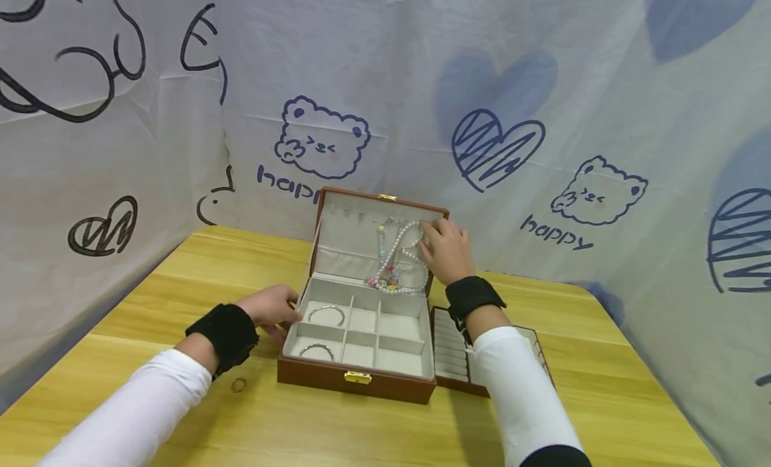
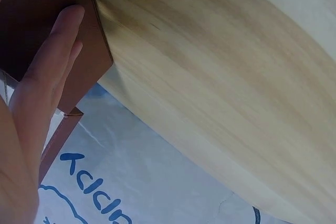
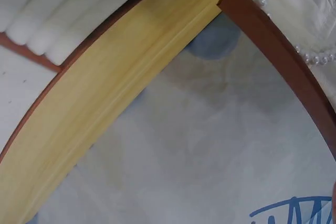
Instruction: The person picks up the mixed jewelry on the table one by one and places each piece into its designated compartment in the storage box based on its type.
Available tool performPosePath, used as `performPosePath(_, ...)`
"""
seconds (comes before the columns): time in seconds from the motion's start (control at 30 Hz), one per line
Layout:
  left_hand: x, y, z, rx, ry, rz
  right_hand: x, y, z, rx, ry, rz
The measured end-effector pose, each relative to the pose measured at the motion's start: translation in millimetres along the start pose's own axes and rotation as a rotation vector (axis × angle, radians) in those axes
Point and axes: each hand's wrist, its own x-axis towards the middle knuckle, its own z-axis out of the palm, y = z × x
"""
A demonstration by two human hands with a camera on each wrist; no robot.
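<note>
An open brown jewellery box stands on the wooden table, its lid upright. A pearl necklace and a coloured bead strand hang inside the lid. My right hand is up at the lid's right side, its curled fingers pinching the pearl necklace. My left hand rests flat against the box's left wall, fingers straight; the left wrist view shows this hand on the brown side. Two silver bangles lie in the left compartments.
A brown ring tray with white rolls sits right of the box, partly under my right forearm. A small ring lies on the table near my left wrist. Printed cloth walls off the back and sides.
</note>
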Motion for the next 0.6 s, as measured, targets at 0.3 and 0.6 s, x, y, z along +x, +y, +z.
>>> performPosePath(0.3, 9.7, 4.8, -1.2, 0.023, -0.019, 0.012, -20.0, 28, -19, 0.048, 0.03, -0.022)
performPosePath(0.6, 8.2, -0.5, -12.9, 0.127, 0.014, -0.015, -59.5, 54, -46, 0.073, -0.385, 0.306)
